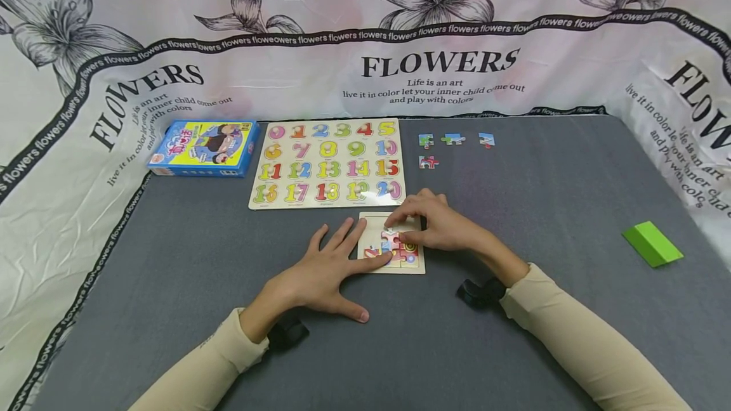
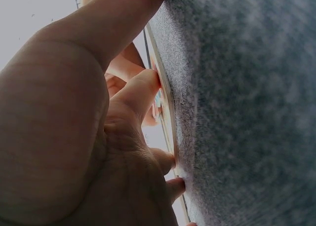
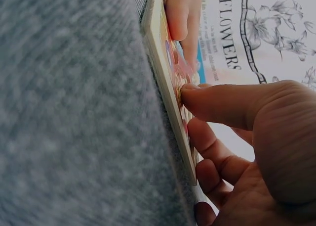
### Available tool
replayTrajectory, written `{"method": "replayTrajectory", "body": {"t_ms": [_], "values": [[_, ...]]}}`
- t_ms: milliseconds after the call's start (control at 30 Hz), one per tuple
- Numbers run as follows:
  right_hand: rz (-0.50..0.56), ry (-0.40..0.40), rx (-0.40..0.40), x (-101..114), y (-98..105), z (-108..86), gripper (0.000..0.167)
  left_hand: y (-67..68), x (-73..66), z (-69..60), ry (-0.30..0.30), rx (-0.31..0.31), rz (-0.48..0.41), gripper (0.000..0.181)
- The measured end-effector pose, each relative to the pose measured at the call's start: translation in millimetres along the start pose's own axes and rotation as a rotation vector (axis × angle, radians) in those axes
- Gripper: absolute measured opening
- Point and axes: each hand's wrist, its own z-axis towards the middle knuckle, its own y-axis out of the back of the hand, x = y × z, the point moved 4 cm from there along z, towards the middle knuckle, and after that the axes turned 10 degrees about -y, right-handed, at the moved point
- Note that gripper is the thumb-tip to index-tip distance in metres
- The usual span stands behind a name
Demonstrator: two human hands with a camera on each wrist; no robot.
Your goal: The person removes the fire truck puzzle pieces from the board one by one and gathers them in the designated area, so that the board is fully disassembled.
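The left hand and right hand touch a pale-bordered, colourful, part-filled jigsaw.

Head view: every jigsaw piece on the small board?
No, four jigsaw pieces lie off the small board, on the gray cloth right of the number board.

Play area, room type unclear: grey table, number board far centre, cartoon box far left, floral sheet beyond.
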Motion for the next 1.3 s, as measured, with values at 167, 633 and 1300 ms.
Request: {"method": "replayTrajectory", "body": {"t_ms": [167, 633, 1300], "values": [[0.028, 0.012, 0.014, 2.2, 0.0, -0.3, 0.027, 0.1, 0.2, -0.3, -0.001, -0.004, -0.001, 0.098], [-0.036, 0.058, 0.042, 5.0, -3.6, -2.6, 0.041, 2.8, -3.0, 0.5, -0.001, 0.006, 0.003, 0.096], [-0.160, 0.149, -0.046, 8.9, -2.5, -0.8, 0.036, 1.6, -1.9, -0.3, 0.004, -0.003, -0.001, 0.098]]}}
